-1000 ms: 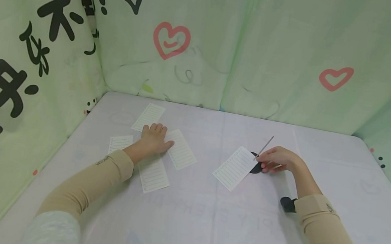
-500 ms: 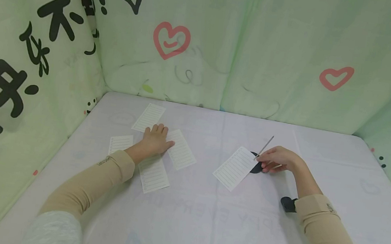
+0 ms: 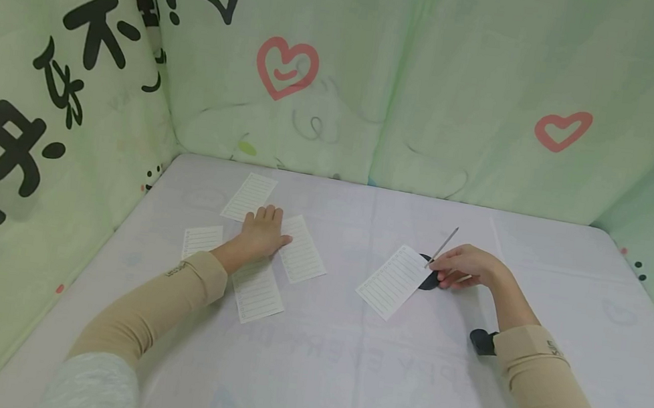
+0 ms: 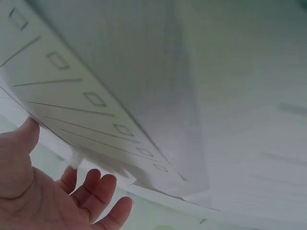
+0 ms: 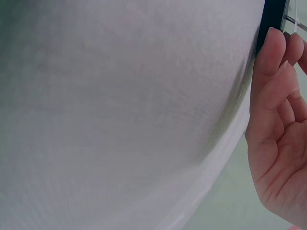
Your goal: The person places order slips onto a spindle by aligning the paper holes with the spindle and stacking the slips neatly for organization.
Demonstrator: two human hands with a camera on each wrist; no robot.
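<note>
In the head view my left hand (image 3: 260, 235) lies spread over a loose group of white lined slips, its thumb on the edge of the right-hand slip (image 3: 305, 252). The left wrist view has this hand (image 4: 62, 191) with fingers loosely bent below a slip (image 4: 72, 91) printed with small boxes and lines. My right hand (image 3: 465, 265) pinches at the foot of a bill spike, its thin metal rod (image 3: 445, 242) rising from a dark round base (image 3: 428, 283). Another lined slip (image 3: 392, 282) overlaps that base at its corner. In the right wrist view the fingertips (image 5: 272, 43) are right at the dark base.
More lined slips lie around my left hand: an upper slip (image 3: 249, 196), a left slip (image 3: 202, 239) and a lower slip (image 3: 258, 294). A white cloth covers the table (image 3: 313, 377). Green printed curtains (image 3: 337, 117) enclose its back and sides.
My left hand has shifted slightly to the right, and the slip by its thumb has moved slightly left. The right hand, the bill spike and its slip have stayed put.
</note>
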